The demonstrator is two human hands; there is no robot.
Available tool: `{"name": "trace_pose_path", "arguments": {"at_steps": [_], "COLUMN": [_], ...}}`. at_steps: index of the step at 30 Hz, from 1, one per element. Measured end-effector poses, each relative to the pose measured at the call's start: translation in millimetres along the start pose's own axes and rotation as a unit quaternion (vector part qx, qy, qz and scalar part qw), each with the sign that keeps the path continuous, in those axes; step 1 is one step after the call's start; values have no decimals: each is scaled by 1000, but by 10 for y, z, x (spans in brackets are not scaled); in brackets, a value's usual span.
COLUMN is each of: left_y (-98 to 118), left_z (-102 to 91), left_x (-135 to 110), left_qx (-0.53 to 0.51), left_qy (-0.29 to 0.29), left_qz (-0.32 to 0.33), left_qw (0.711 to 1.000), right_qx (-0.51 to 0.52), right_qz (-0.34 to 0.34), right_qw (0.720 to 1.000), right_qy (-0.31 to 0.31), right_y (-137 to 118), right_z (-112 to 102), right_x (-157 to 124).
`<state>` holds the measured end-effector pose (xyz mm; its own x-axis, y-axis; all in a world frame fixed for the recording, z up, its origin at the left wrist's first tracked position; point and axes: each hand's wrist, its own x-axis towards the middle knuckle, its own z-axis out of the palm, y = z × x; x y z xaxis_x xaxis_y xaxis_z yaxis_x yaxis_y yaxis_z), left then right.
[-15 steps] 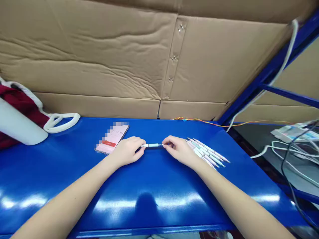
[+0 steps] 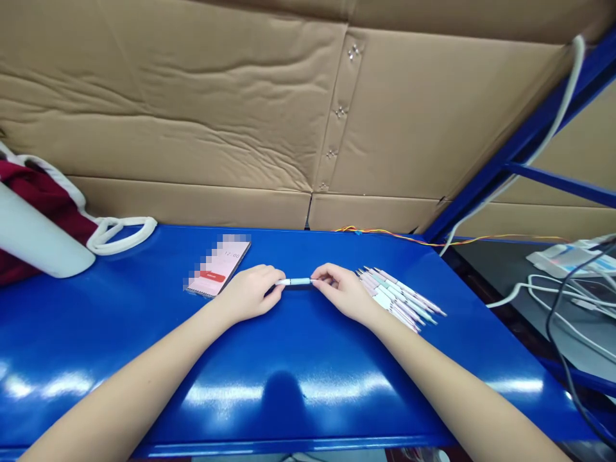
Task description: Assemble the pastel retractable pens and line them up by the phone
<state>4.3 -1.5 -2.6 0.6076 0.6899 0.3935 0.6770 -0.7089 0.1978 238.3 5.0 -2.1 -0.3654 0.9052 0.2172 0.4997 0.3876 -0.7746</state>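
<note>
Right of the phone (image 2: 230, 260), my left hand (image 2: 251, 290) pinches the pen (image 2: 299, 281) by its white end, my right hand (image 2: 344, 290) by its thin tip. If either pinch slackens, it could drop; sideways pressure could bend that tip.

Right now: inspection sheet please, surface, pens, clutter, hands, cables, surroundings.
Surface: glossy blue tabletop, glare near the front.
Pens: blue-and-white pen held at both ends; pen pile by the right hand.
Clutter: phone by the left hand; pale cylinder, dark red fabric far left.
Hands: left pinches the pen's white end, right the opposite end.
Cables: orange-yellow wires along back edge; white cable, black cable right.
Surroundings: cardboard behind; blue metal frame right.
</note>
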Motion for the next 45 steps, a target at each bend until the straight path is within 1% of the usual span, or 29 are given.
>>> {"name": "trace_pose_path", "arguments": {"at_steps": [3,7,11,14,16,21,23,26,30,33,38,45], "left_y": [-2,2,11,25,37,54,49,38,37,48,58,71], "left_z": [-2,-4,-3,-4,-9,-26,-28,-23,-17,-22,-30,-22], "left_x": [6,8,7,7,9,16,17,12,7,10,16,16], "left_qx": [-3,-4,11,15,16,22,22,24,29,33,33,40], "left_qy": [1,-3,-14,-19,-17,-4,-4,-2,8,10,-8,-9], "left_qz": [-3,-15,-34,-31,-25,-7,-5,-3,8,10,-1,4], "left_qw": [1000,1000,999,999,999,1000,1000,1000,999,999,999,999], "right_qx": [26,23,-28,-71,-80,-39,-17,-11,1,-5,-2,-41], "right_qz": [11,14,0,-10,-7,22,28,30,46,49,13,20], "right_qw": [1000,999,999,997,996,998,997,995,992,993,998,995], "right_qy": [-13,-23,-25,-31,-31,-40,-63,-98,-122,-110,-68,-87], "right_y": [31,39,-3,-13,-6,-25,-55,-88,-72,-56,-83,-99], "right_z": [9,10,-13,-19,-13,-23,-52,-95,-104,-98,-106,-111], "right_x": [8,2,-9,-10,-8,-5,-7,-10,-5,-3,-15,-16]}}
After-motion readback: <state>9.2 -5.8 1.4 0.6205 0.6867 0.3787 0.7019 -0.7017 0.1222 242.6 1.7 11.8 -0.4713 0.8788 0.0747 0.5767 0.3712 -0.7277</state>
